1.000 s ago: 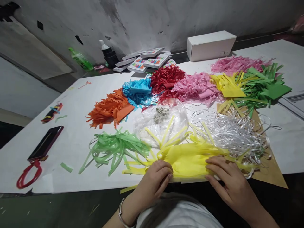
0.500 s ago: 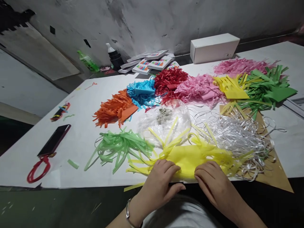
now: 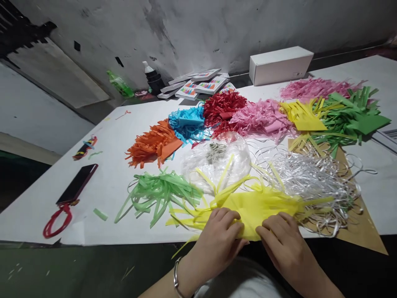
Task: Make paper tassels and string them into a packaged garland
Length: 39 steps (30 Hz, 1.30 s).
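A yellow fringed tissue paper sheet (image 3: 248,207) lies at the table's near edge, its solid middle between my hands and cut strips fanning out to both sides. My left hand (image 3: 218,231) has its fingers curled over the sheet's near left part, the thumb tucked below. At the near right part, my right hand (image 3: 281,234) bends its fingers onto the paper; its thumb is hidden. Beside the left strips lies a bunch of light green paper strips (image 3: 164,190). Just beyond the sheet is a clear plastic bag (image 3: 198,159). Thin silvery ribbons (image 3: 307,174) pile up at the right.
Fringed paper bundles in orange (image 3: 151,142), blue (image 3: 187,120), red (image 3: 223,105), pink (image 3: 260,118), yellow (image 3: 305,118) and green (image 3: 350,118) form an arc behind. A phone (image 3: 77,184) lies left. Small printed packs (image 3: 204,85) and a white box (image 3: 281,66) stand by the wall.
My left thumb has moved in under the fingers, and the left fingers are more curled on the yellow paper. The right hand stays at its edge. The view has shifted slightly.
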### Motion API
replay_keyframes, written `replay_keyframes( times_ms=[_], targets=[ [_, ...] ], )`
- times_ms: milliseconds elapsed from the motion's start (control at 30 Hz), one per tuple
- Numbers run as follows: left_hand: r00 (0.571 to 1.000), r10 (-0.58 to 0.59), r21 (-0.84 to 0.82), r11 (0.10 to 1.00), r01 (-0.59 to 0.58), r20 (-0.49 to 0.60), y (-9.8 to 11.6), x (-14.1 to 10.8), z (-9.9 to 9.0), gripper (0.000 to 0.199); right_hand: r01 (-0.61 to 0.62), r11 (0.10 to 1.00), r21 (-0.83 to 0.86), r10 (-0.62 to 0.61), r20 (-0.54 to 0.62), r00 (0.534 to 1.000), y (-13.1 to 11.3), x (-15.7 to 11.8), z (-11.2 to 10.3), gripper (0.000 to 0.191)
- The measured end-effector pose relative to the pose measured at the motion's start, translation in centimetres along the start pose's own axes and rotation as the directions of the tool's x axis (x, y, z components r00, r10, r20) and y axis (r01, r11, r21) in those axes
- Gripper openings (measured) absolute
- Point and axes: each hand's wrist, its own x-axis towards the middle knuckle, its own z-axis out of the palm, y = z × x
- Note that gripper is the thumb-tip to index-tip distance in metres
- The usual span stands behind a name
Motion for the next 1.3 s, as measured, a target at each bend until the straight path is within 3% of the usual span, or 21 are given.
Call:
replay_keyframes(
  times_ms=[100, 167, 300, 433, 500, 633, 833, 933, 1033, 1133, 1300],
  targets=[
    [0.999, 0.044, -0.049, 0.998, -0.043, 0.013, 0.3, 0.2, -0.1, 0.03, 0.116, 0.992, -0.047, -0.115, 0.026, 0.993, 0.2, -0.1, 0.3, 0.027],
    [0.999, 0.023, -0.053, 0.998, -0.021, 0.043, 0.5, 0.3, -0.2, 0.031, 0.127, 0.991, -0.041, -0.124, 0.052, 0.991, 0.4, -0.4, 0.5, 0.028],
    [0.999, -0.022, -0.07, 0.997, 0.024, 0.035, 0.3, 0.2, 0.0, 0.012, 0.026, 0.999, 0.029, -0.027, 0.004, 1.0, 0.7, -0.8, 0.4, 0.026],
    [0.998, -0.063, -0.124, 0.99, 0.066, 0.029, -0.3, -0.1, 0.1, 0.02, -0.054, 0.996, 0.073, 0.053, 0.025, 0.998, 0.7, -0.8, 0.1, 0.024],
    [0.987, -0.137, -0.122, 0.982, 0.147, 0.082, -0.6, 0.1, -0.4, 0.022, -0.06, 0.995, 0.083, 0.055, 0.067, 0.996, 1.1, -0.9, 0.0, 0.023],
    [0.93, -0.282, -0.086, 0.947, 0.309, 0.236, -1.5, 1.8, -2.2, 0.019, -0.169, 0.985, -0.034, 0.171, 0.091, 0.981, 2.3, -1.3, 0.1, 0.021],
    [0.92, -0.3, -0.025, 0.948, 0.316, 0.251, -3.2, 4.7, -3.1, 0.021, -0.291, 0.936, -0.197, 0.315, 0.105, 0.943, 3.1, -0.3, 0.1, 0.015],
    [0.919, -0.308, -0.011, 0.947, 0.32, 0.247, -3.6, 5.1, -2.6, 0.022, -0.248, 0.942, -0.225, 0.27, 0.074, 0.96, 2.5, 1.4, 0.2, 0.021],
    [0.918, -0.317, -0.012, 0.944, 0.329, 0.237, -3.7, 5.1, -2.3, 0.023, -0.097, 0.985, -0.143, 0.104, 0.045, 0.994, 1.4, 3.1, 0.8, 0.019],
    [0.918, -0.329, -0.027, 0.939, 0.343, 0.223, -3.9, 5.0, -2.3, 0.023, 0.044, 0.997, -0.066, -0.04, 0.058, 0.998, 0.9, 3.8, 1.7, 0.026],
    [0.921, -0.346, -0.046, 0.932, 0.359, 0.177, -4.6, 4.9, -2.0, 0.019, 0.006, 0.998, -0.059, -0.003, 0.058, 0.998, 2.1, 2.4, 2.0, 0.023]
  ],
)
